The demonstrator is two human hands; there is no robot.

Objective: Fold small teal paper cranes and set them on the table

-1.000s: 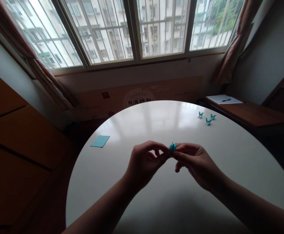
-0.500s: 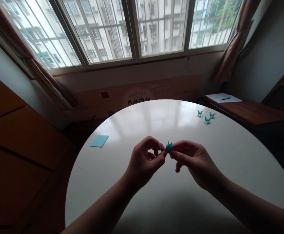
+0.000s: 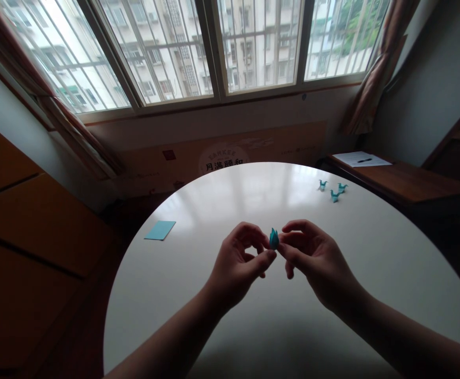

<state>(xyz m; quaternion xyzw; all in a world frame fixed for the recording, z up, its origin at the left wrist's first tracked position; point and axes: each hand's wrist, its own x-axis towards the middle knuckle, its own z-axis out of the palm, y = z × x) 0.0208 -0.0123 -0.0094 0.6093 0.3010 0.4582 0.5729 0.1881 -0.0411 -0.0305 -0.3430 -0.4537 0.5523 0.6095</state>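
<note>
A small teal folded-paper piece point(image 3: 273, 239) with pointed tips stands up between my two hands, above the white table. My left hand point(image 3: 241, 258) pinches it from the left, thumb below and fingers curled behind. From the right, my right hand point(image 3: 311, 252) holds its lower edge near the thumb tip, while the index finger is lifted off and bent. The exact contact of the right fingers behind the paper is hidden.
On the round white table point(image 3: 155, 310), a stack of square teal paper point(image 3: 160, 230) lies at the left. Three folded paper cranes point(image 3: 335, 196) stand at the far right. Beyond the edge, a wooden desk point(image 3: 419, 179) carries a white sheet point(image 3: 356, 158) and a pen point(image 3: 365, 160).
My right index finger has lifted away from the folded paper. The left thumb has slid slightly right below it, and the piece has turned, looking narrower.
</note>
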